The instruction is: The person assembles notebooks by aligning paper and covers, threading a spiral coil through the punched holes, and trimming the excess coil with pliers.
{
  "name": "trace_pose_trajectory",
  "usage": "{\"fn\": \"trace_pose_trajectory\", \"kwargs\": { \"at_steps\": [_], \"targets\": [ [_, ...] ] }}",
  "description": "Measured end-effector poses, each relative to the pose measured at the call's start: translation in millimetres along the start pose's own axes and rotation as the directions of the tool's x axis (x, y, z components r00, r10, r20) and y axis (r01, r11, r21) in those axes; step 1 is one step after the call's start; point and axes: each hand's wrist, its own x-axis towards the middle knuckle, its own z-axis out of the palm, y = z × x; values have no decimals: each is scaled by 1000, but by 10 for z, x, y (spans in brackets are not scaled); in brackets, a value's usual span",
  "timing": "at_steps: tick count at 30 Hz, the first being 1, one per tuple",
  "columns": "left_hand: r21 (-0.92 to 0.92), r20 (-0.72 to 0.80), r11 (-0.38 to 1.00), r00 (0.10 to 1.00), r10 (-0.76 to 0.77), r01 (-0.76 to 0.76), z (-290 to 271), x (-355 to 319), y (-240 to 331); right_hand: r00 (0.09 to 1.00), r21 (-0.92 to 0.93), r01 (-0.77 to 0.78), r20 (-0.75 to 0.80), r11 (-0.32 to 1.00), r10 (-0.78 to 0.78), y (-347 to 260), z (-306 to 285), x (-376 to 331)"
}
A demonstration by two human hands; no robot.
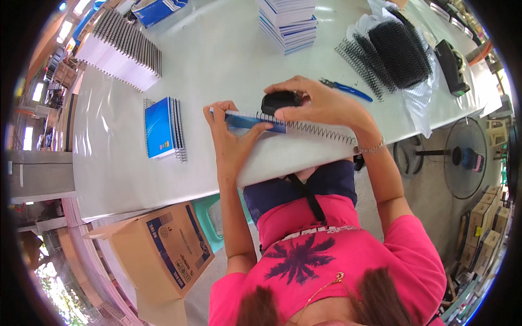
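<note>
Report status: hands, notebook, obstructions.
Left hand gripping notebook. Right hand at black device. Coil partly along notebook's edge, tail rightward. Blue pliers beyond, apparently clear.

Blue notebook (pixel 243 121), black spiral coil (pixel 321 131), pink palm-print shirt (pixel 405 258)

Notebook (pixel 244 120) at the near edge of the table (pixel 212 168), from it coil (pixel 321 130) running past three o'clock, small stack (pixel 160 127) at nine, tall stack (pixel 118 57) at ten, books (pixel 287 27) at one, pliers (pixel 352 91) at two, coil pile (pixel 399 54) beyond, floor carton (pixel 157 255) at seven, fan (pixel 471 158) at three.
</note>
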Motion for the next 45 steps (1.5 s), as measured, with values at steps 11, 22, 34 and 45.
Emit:
{"fn": "trace_pose_trajectory", "kwargs": {
  "at_steps": [11,22,34,45],
  "targets": [
    [-97,17,995,1000,-6,8,-34,-45,-4,982,-236,-31,-191,971,-15,139,239,14],
    [-171,58,985,998,-8,17,-41,-33,-120,996,95,68,51,993,-73,-52,25,-44],
    [-185,82,983,997,13,3,-69,-49,-165,984,-245,104,-112,964,-135,-83,135,37],
    [-309,116,947,992,-51,84,-46,-53,-104,994,241,83,48,967,-97,-138,64,99]
  ]
}}
